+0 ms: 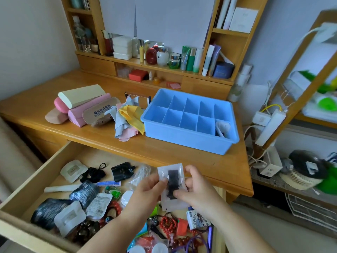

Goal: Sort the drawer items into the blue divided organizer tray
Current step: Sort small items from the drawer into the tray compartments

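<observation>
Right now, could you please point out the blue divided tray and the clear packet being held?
blue divided plastic tray [189,141]: head view, front wall.
clear plastic packet [165,170]: head view, upper left corner.

On the tan glasses case [99,110] on my desk I see a blue round logo and two lines of blue Chinese characters, too blurred for me to read; print on the sachets in my drawer [54,161] stays illegible

I see a wooden counter [182,152], blue organizer tray [186,141] at 3 o'clock, glasses cases [82,106] at 9 o'clock, crumpled cloths [127,117] between them
</observation>
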`<state>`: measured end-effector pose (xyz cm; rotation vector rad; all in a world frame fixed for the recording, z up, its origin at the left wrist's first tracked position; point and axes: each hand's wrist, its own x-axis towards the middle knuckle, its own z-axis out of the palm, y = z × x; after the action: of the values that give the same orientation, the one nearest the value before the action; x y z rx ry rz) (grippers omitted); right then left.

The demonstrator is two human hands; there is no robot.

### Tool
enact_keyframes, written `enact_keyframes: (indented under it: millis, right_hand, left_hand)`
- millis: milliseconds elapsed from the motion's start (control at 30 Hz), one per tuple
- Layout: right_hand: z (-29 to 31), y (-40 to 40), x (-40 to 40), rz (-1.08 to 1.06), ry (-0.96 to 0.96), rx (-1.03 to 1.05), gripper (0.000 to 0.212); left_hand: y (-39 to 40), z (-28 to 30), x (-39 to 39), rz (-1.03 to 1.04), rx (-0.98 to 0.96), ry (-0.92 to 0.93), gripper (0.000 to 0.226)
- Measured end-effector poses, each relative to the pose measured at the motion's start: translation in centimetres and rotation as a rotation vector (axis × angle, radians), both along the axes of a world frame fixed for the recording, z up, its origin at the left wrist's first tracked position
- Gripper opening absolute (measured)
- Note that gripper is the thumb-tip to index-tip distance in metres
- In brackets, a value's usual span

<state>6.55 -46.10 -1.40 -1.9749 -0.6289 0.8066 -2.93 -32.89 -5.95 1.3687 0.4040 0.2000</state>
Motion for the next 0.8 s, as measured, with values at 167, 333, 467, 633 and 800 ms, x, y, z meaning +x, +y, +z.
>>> enact_keyframes:
  millis: [167,333,467,633,800]
  right_hand:
    - [6.0,-1.7,8.8,-0.302,-0.403,0.102,0.058]
    - [9.1,-1.1,18.5,-0.29,-0.825,-0.442,0.035]
    - [7.2,1.2,20.0,-0.009,-0.876,-0.884,0.02]
    - [5.9,2.8,20.5,0.171,-0.934,-1.008,0.026]
    - [6.3,2.2,20.4,0.128,-0.934,-1.028,0.03]
  left_hand:
    - [1.2,-2.1,-0.5,0.09,0.204,0.097,0.024]
    - [2.2,-6.3,-2.4,0.122,0.188,0.22,0.028]
    - [3.2,-8.9,-3.5,0.115,0.213,0.293,0.03]
    - [3.9,-9.8,-3.6,0.155,0.247,0.333,0.032]
    - [3.8,-9.8,-3.5,0.195,0.243,0.359,0.032]
